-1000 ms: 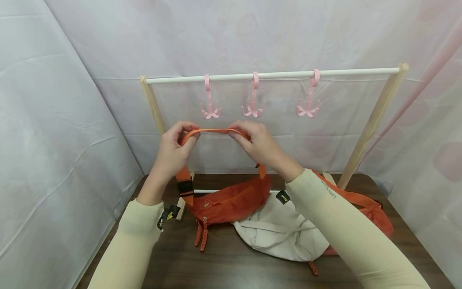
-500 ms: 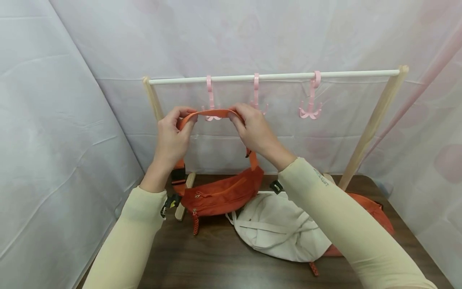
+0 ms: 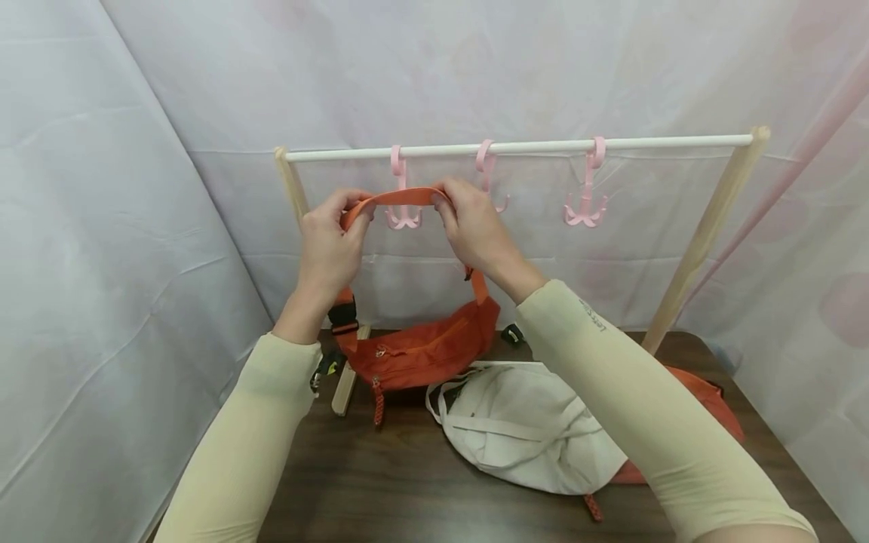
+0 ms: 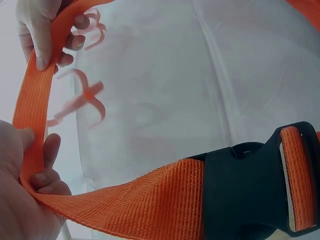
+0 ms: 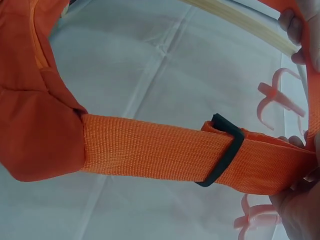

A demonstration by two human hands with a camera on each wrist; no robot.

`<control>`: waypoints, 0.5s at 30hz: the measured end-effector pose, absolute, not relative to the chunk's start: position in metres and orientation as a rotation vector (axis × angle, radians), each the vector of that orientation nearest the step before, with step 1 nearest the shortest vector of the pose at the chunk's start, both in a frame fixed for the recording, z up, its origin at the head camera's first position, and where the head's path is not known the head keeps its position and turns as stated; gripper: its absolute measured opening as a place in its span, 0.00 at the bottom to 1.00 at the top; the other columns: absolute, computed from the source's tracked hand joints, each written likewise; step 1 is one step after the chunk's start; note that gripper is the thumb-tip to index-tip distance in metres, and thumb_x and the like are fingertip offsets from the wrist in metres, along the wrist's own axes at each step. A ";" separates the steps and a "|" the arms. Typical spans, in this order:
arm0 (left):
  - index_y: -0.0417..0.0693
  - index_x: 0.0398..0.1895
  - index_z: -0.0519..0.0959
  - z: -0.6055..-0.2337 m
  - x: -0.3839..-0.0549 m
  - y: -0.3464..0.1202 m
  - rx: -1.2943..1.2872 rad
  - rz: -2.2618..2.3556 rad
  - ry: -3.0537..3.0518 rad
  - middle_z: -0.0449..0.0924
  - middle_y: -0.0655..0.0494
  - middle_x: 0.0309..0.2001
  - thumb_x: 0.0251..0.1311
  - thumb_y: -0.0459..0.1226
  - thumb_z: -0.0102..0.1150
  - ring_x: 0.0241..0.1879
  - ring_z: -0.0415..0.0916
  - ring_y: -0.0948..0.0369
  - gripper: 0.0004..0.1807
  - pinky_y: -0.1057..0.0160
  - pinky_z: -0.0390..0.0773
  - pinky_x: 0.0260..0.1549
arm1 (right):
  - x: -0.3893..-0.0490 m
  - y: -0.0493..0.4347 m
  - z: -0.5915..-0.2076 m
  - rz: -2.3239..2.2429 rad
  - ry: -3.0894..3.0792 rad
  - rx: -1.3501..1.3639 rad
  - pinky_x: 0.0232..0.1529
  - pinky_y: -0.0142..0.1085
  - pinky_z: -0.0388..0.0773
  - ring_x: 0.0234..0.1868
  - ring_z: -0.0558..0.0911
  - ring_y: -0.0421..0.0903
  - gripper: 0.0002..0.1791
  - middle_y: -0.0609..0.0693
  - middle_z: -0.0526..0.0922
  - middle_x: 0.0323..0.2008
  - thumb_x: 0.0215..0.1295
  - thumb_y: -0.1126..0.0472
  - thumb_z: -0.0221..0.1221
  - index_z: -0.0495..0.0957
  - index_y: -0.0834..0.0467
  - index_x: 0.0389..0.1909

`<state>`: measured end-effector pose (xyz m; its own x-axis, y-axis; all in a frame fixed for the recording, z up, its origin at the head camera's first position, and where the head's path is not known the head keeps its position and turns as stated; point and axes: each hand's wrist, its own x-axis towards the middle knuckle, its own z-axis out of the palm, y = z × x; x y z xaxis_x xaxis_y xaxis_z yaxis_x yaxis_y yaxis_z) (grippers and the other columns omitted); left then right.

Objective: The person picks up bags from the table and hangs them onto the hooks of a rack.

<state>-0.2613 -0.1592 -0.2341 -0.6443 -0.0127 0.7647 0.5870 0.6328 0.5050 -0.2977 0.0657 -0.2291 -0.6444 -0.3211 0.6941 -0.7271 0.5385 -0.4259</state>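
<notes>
An orange-red waist bag hangs by its orange strap between my two hands. My left hand pinches the strap on one side, thumb against fingers; my right hand pinches it on the other, leaving a short stretch of webbing between them. That stretch overlaps the left pink hook in the head view. A black buckle sits on the strap below my left hand. Below my right hand the strap carries a black slider. A braided zipper pull dangles from the bag.
A white rail on wooden posts also carries a middle pink hook and a right pink hook. On the brown table a white bag lies over another orange-red bag, under my right forearm.
Both hands have risen with the strap, from below the hooks to the left hook's height. The bag has lifted and swung a little, away from the white bag.
</notes>
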 end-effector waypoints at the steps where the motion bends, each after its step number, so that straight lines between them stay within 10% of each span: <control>1: 0.42 0.51 0.86 -0.234 -0.263 -0.159 -0.443 -0.989 -2.087 0.88 0.50 0.40 0.76 0.37 0.64 0.27 0.73 0.59 0.09 0.63 0.69 0.24 | -0.300 0.065 -0.229 0.972 -2.234 0.840 0.42 0.40 0.72 0.38 0.74 0.49 0.11 0.55 0.82 0.41 0.85 0.59 0.52 0.80 0.61 0.49; 15: 0.40 0.52 0.86 -0.232 -0.281 -0.160 -0.386 -0.955 -2.146 0.88 0.48 0.38 0.78 0.41 0.61 0.30 0.77 0.56 0.13 0.64 0.69 0.27 | -0.315 0.062 -0.226 0.940 -2.310 0.815 0.45 0.40 0.73 0.41 0.76 0.49 0.10 0.53 0.82 0.43 0.85 0.58 0.53 0.80 0.59 0.49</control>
<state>-0.2807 -0.1605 -0.2315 -0.6785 -0.0248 0.7342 0.5288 0.6773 0.5115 -0.3151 0.0622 -0.2261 -0.6887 -0.3340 0.6435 -0.6885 0.5796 -0.4360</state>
